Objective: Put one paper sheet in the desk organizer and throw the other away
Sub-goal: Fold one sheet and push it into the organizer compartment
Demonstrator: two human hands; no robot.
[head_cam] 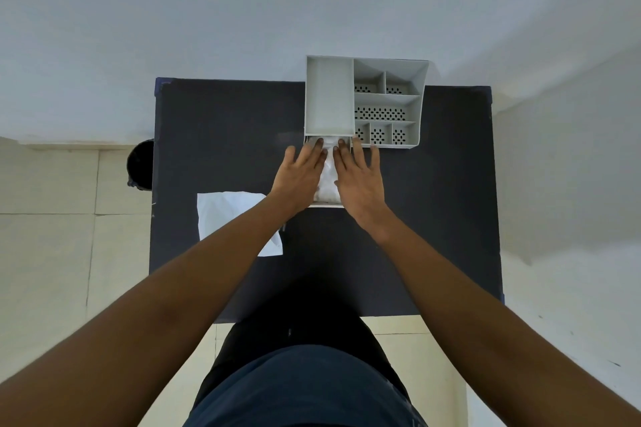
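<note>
A grey desk organizer (386,99) stands at the far edge of the black table (225,135). Its drawer (326,205) is pulled out toward me from under the left compartment. A folded white paper sheet (327,177) lies inside the drawer. My left hand (301,177) and my right hand (359,180) rest flat on that sheet, fingers spread, pressing it down on either side. A second white paper sheet (225,215) lies flat on the table to the left, partly hidden by my left forearm.
A black bin (140,165) stands on the tiled floor just past the table's left edge. A white wall rises behind the table. The organizer's right side has several perforated compartments (379,113).
</note>
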